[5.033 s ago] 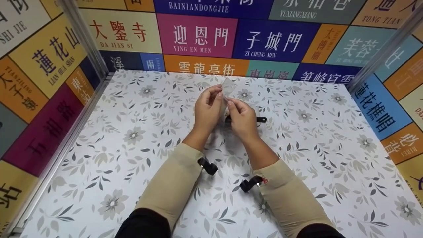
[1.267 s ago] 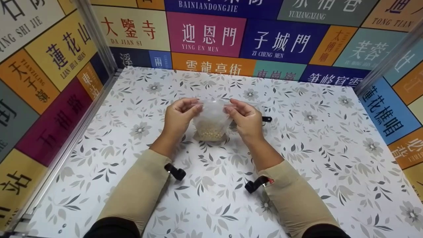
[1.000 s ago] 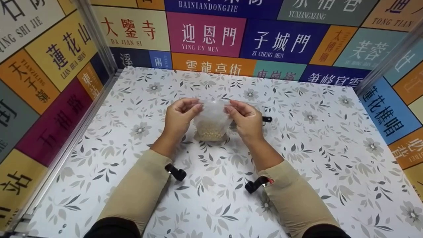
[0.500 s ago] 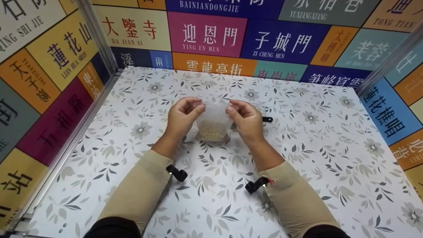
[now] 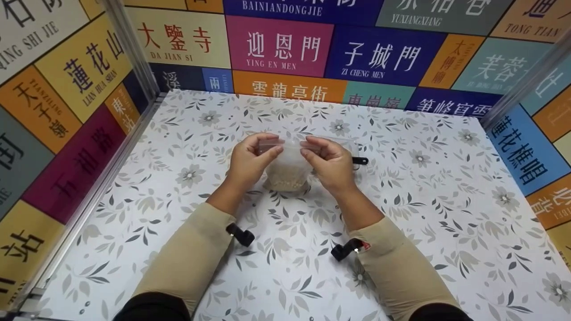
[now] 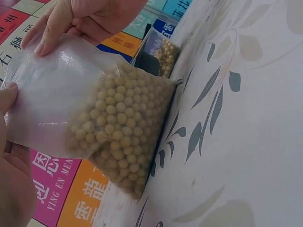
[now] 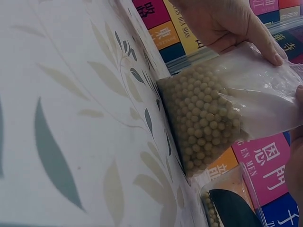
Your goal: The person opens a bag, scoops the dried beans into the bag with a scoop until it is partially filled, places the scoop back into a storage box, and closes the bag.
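A clear plastic bag (image 5: pixel 289 174) stands on the table with round, pale yellow soybeans filling its lower part. In the left wrist view the soybeans (image 6: pixel 123 118) bulge against the film, while the upper part is slack and crinkled. My left hand (image 5: pixel 250 159) pinches the left side of the bag's top between thumb and fingers. On the other side, my right hand (image 5: pixel 332 166) pinches the top in the same way. The hands are a short gap apart. Whether the bag's mouth is sealed cannot be made out.
Behind my right hand stands a clear box (image 7: pixel 239 182) holding more soybeans and something dark. A black handle (image 5: pixel 360 161) juts out to the right there. A flower-patterned cover (image 5: pixel 187 249) lies over the table, with sign-printed walls (image 5: pixel 276 44) behind and at the sides.
Five seconds ago both hands were close together, holding clear film higher up. Later they were apart at the bag's top corners; over the last second they have drawn closer together, mainly the left moving right.
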The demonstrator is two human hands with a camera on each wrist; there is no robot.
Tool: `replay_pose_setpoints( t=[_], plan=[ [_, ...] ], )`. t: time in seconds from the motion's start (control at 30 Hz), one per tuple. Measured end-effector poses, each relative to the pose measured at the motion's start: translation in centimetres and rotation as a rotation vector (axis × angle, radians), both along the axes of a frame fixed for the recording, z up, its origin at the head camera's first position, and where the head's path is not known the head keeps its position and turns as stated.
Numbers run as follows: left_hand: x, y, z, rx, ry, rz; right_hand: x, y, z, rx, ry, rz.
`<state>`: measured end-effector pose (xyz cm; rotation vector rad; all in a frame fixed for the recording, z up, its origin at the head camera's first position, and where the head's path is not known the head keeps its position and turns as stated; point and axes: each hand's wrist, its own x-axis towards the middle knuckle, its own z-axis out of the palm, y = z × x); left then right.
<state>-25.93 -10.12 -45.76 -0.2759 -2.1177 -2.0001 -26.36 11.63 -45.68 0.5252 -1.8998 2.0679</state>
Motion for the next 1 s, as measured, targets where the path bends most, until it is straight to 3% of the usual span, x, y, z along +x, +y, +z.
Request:
replay_pose_setpoints(
  t=[0.63,1.0],
  plan=[
    [0.20,0.38,0.31,0.045,0.001,0.009,0.28,-0.04,0.47,0.000,-0.072,-0.023],
    [0.56,0.49,0.63,0.005,0.006,-0.014,0.74,-0.29,0.71,0.056,-0.087,-0.034]
  ],
)
